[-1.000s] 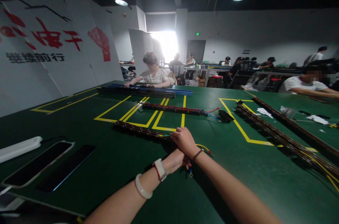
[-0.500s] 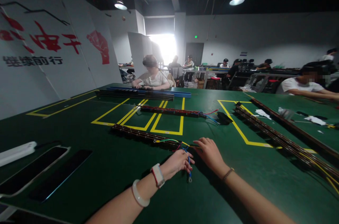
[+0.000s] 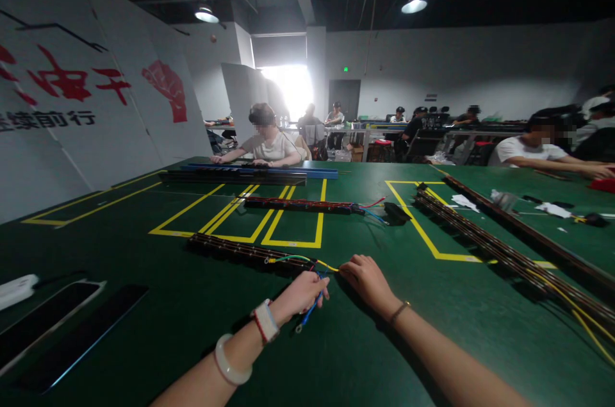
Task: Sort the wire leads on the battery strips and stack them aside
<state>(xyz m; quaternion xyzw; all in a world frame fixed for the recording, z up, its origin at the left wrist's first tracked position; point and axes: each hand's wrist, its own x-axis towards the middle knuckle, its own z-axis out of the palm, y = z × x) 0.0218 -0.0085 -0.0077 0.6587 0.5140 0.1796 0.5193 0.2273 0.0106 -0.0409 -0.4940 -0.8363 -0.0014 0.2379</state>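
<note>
A long dark bar assembly lies on the green table in front of me, with coloured wires coming out of its near right end. My left hand is closed on a blue wire, whose ring terminal hangs below the fingers. Just to the right, the fingertips of my right hand pinch the end of a yellow wire. A green-yellow wire with a ring terminal bends back leftward over the bar. Behind my left fingers, the wire roots are partly hidden.
A second wired bar lies farther back inside yellow tape. More long bars stretch along the right. Two dark flat panels and a white device lie at left. A co-worker sits across the table.
My left fingers have closed round the blue wire, and its ring end has swung left. My right fingers have drawn together on the yellow wire. The whole view has turned slightly right.
</note>
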